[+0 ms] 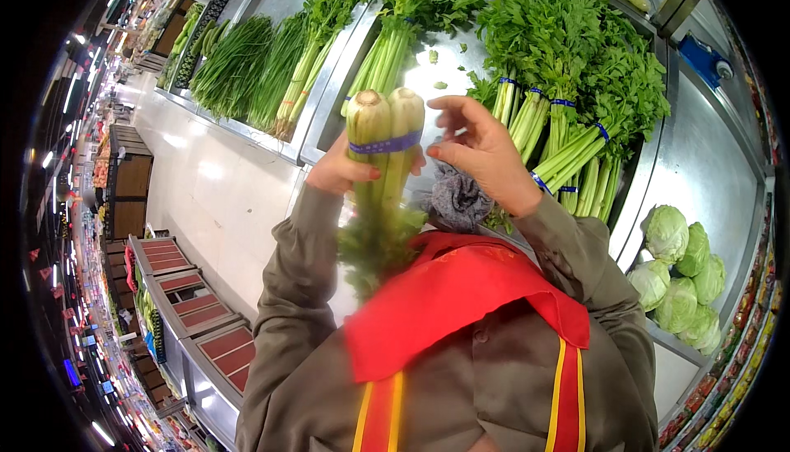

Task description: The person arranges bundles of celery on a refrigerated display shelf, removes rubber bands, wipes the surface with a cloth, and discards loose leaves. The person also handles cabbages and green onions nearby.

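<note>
My left hand (342, 168) grips two celery bunches (370, 171), held side by side with their cut root ends up and their leaves hanging down towards my chest. A blue-purple printed band (387, 143) wraps the stalks. To the right of the root ends is my right hand (472, 150), its fingers apart and bent, with nothing held. Below that hand a crumpled grey cloth (458, 196) lies at the counter's near edge. More celery (389, 51) rests beyond the bunches, and banded celery (558, 106) is heaped to the right.
Garlic chives (237, 60) and more banded greens (302, 79) fill the metal tray at left. Round cabbages (676, 304) are piled at right. A blue device (703, 57) stands at the far right. Loose leaf scraps (439, 85) dot the metal tray (426, 66). Store floor (210, 187) stretches away left.
</note>
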`<state>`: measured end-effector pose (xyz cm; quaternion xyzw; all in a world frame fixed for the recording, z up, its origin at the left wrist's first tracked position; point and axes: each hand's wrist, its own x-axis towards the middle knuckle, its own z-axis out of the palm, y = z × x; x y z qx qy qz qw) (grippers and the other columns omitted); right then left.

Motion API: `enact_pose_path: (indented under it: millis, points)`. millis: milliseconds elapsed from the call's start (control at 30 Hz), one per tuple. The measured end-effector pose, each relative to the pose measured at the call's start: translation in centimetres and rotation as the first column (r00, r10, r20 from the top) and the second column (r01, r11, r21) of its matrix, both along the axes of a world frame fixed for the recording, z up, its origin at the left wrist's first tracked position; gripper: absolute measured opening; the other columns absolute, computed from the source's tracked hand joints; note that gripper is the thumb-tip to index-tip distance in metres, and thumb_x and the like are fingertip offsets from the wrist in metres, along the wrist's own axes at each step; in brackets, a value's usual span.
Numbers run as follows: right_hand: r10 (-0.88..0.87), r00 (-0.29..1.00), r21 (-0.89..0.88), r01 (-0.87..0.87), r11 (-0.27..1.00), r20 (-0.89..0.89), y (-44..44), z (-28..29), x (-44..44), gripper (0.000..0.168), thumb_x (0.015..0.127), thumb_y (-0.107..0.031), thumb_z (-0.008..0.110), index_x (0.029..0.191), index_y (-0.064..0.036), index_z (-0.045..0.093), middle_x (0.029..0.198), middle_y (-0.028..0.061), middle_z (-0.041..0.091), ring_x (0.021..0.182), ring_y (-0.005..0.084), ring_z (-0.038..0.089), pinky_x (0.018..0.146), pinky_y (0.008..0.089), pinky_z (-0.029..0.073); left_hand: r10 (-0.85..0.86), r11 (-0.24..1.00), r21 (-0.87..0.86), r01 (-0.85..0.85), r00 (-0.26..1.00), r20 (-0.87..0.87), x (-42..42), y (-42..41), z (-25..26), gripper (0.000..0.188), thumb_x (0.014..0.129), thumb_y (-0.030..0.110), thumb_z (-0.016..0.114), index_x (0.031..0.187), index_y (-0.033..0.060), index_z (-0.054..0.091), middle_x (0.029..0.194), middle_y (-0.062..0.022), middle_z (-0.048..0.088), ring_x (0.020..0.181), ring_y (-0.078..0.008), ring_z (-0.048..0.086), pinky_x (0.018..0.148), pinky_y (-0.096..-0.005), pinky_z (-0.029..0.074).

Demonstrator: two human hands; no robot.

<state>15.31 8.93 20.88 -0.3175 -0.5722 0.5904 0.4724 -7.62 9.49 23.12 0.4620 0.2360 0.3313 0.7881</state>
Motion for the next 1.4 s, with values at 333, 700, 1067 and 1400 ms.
enact_pose_path:
  millis: [333, 700, 1067, 1400]
  points:
    - [0.259, 0.937, -0.228, -0.312, 0.922, -0.234, 1.6, 0.0, -1.5, 0.036, 0.077, 0.000, 0.075, 0.109, 0.002, 0.059, 0.096, 0.0094, 0.063, 0.075, 0.0163, 0.064, 0.060, 0.0272, 0.053, -0.107, 0.993, -0.054, 0.103, 0.991, -0.080, -0.3, 0.3, -1.1, 0.079, 0.065, 0.012, 0.076, 0.135, -0.0001, 0.040, 0.112, -0.0170, 0.061, 0.099, -0.0286, 0.064, 0.089, -0.0388, 0.052]
    - [0.192, 0.976, -0.277, -0.214, 0.937, -0.104, -1.1, -1.0, -0.4, 0.043, 0.084, 0.000, 0.067, 0.126, -0.005, 0.059, 0.106, 0.0006, 0.052, 0.093, 0.0093, 0.052, 0.084, 0.0240, 0.048, 0.035, 0.884, 0.360, 0.298, 0.727, -0.686, -3.5, 1.4, 6.6, 0.073, 0.062, 0.017, 0.084, 0.126, -0.0020, 0.054, 0.112, -0.0107, 0.065, 0.100, -0.0186, 0.065, 0.090, -0.0312, 0.052]
    - [0.232, 0.959, -0.486, -0.128, 0.865, 0.160, -3.4, -8.2, 2.9, 0.032, 0.092, -0.017, 0.063, 0.121, -0.002, 0.062, 0.097, -0.0004, 0.063, 0.085, 0.0063, 0.054, 0.074, 0.0224, 0.045, 0.783, -0.220, 0.516, 0.828, 0.466, -0.413, -2.4, 12.0, 12.1, 0.056, 0.071, 0.005, 0.072, 0.124, 0.0158, 0.055, 0.116, -0.0092, 0.062, 0.116, -0.0260, 0.057, 0.114, -0.0473, 0.029]
    - [0.007, 0.980, -0.677, 0.132, 0.724, 0.199, -7.6, -13.9, 4.4, 0.028, 0.094, -0.015, 0.060, 0.119, -0.002, 0.062, 0.096, 0.0008, 0.063, 0.083, 0.0075, 0.055, 0.072, 0.0235, 0.045, 0.729, -0.476, -0.024, 0.879, 0.380, -0.569, -12.3, 20.3, -5.5, 0.053, 0.083, 0.015, 0.062, 0.132, 0.0233, 0.046, 0.127, -0.0028, 0.056, 0.128, -0.0217, 0.049, 0.122, -0.0481, 0.017]
